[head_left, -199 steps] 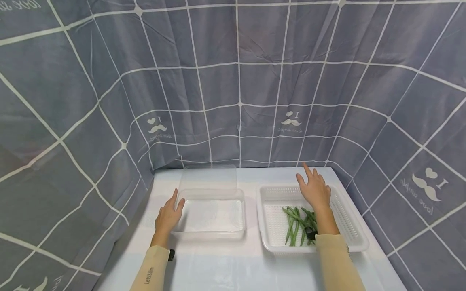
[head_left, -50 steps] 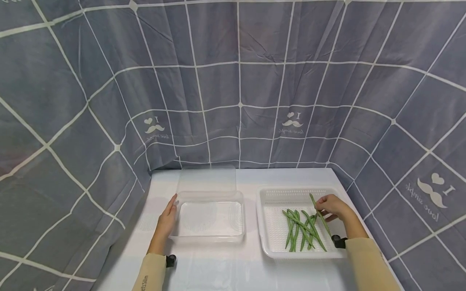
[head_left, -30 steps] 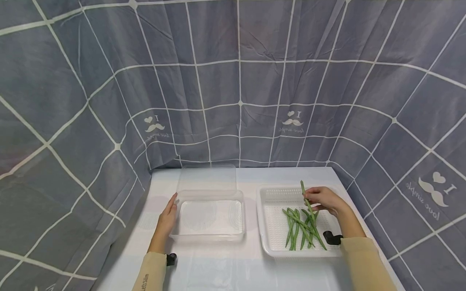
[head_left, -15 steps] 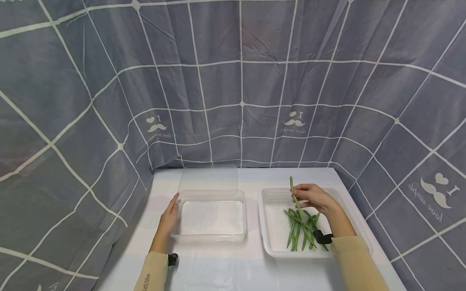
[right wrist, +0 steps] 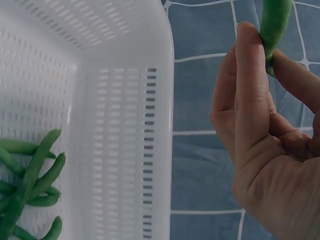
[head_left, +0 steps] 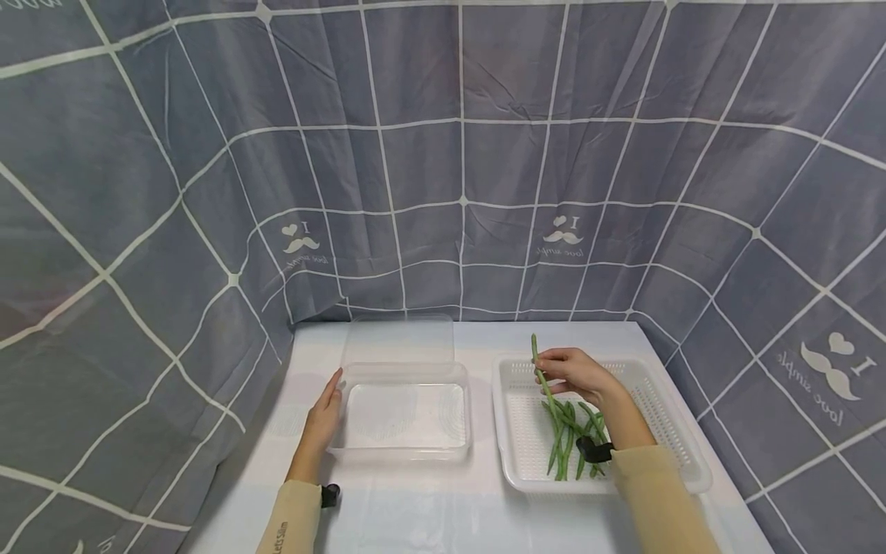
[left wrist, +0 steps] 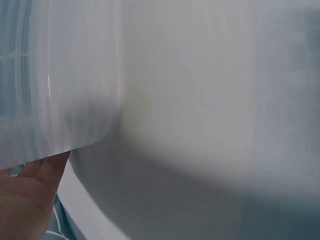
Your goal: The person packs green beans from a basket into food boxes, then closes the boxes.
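Note:
My right hand (head_left: pixel 580 378) pinches one green bean (head_left: pixel 535 348) near its upper part between thumb and fingertips, above the left part of a white perforated basket (head_left: pixel 508 469). The bean's lower part slants down over several other green beans (head_left: pixel 566 442) lying loosely crossed in the basket. In the right wrist view the pinched bean (right wrist: pixel 276 22) appears at the top, beyond the basket's rim. My left hand (head_left: pixel 321 419) rests with extended fingers along the left side of a clear plastic container (head_left: pixel 401 452), which holds nothing. The left wrist view shows its fingers at the container's wall (left wrist: pixel 85 65).
Behind the container lies a flat, clear lid (head_left: pixel 398 338). Both containers stand side by side on a white table (head_left: pixel 477 508). Grey curtain with white grid lines (head_left: pixel 429 169) encloses the table at the back and sides.
My right hand has picked a bean out of the basket and carried it leftward from the basket's right side. The left hand stays at the container.

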`<state>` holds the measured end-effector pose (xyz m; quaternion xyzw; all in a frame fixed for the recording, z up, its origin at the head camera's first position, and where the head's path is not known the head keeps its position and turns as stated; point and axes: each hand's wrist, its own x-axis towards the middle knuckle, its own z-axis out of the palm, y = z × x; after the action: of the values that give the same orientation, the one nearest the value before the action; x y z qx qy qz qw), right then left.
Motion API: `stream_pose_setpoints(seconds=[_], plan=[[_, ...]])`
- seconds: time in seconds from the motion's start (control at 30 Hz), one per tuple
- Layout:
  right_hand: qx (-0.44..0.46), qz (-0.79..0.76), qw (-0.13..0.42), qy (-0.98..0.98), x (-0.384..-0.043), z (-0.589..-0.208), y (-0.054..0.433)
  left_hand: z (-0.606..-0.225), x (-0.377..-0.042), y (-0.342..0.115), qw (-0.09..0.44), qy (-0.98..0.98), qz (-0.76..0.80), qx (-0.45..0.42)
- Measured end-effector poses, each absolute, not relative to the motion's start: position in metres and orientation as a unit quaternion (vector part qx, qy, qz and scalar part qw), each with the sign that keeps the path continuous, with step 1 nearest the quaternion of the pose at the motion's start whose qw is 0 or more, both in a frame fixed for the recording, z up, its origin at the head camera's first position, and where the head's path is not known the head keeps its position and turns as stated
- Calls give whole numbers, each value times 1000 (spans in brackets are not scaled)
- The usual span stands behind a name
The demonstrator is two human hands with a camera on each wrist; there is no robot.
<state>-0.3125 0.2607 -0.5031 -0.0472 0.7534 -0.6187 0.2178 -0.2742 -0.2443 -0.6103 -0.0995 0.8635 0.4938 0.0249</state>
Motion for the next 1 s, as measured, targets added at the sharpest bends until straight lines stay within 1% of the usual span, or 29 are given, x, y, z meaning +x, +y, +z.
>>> stream_pose_setpoints(seconds=[0.27,0.43,0.73,1.0], plan=[[-57,-622,228,747,-313,-501,243,-613,-272,-245,24,866,490,-100],[-69,-630,229,739,-317,-501,227,-613,-274,-244,14,868,485,-101],[-70,-650,232,720,-321,-503,190,-613,-274,-247,15,868,485,-103],[-82,-656,247,709,-321,-506,161,-614,-274,-246,10,871,481,-104]])
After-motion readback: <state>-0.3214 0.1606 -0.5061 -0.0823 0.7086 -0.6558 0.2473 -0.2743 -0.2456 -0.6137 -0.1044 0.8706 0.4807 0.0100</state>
